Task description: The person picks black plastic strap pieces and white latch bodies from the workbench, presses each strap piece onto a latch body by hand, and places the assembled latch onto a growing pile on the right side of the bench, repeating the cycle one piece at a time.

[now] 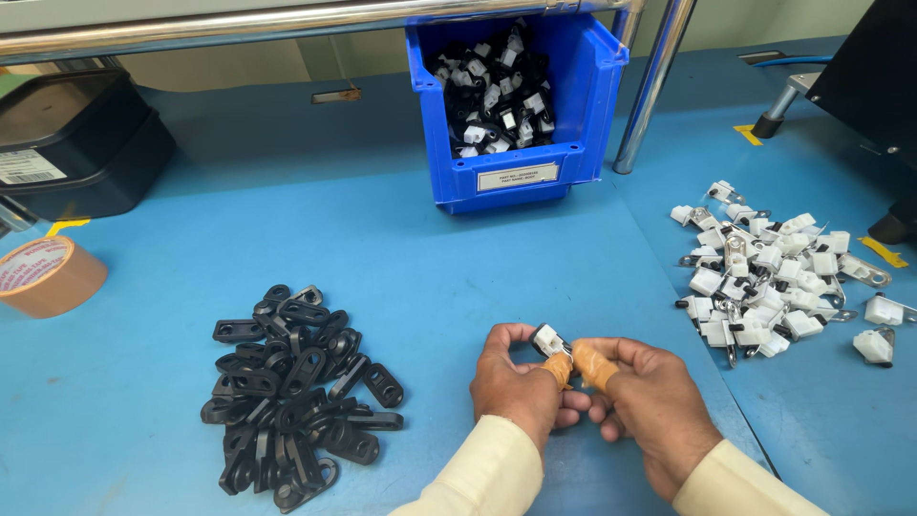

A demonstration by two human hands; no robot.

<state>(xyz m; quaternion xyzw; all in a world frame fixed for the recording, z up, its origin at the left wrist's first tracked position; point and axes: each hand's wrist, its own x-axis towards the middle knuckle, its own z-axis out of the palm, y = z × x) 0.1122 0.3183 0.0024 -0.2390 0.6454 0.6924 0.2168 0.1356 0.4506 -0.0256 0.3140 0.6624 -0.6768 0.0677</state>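
Note:
Both hands meet low in the middle of the blue table. My left hand [521, 387] and my right hand [642, 399] pinch one small part [549, 340] between them: a white plastic block seated in a black piece. Tan tape covers a fingertip on each hand. A heap of black oval plastic pieces [291, 387] lies to the left of my left hand. To the right of my right hand spreads a pile of white blocks with metal clips [769, 277].
A blue bin [516, 177] holding joined black-and-white parts stands at the back centre, beside a metal post [651, 91]. Black trays [76, 143] and a roll of brown tape [48, 277] sit at the left edge. A dark object [874, 76] fills the right back corner.

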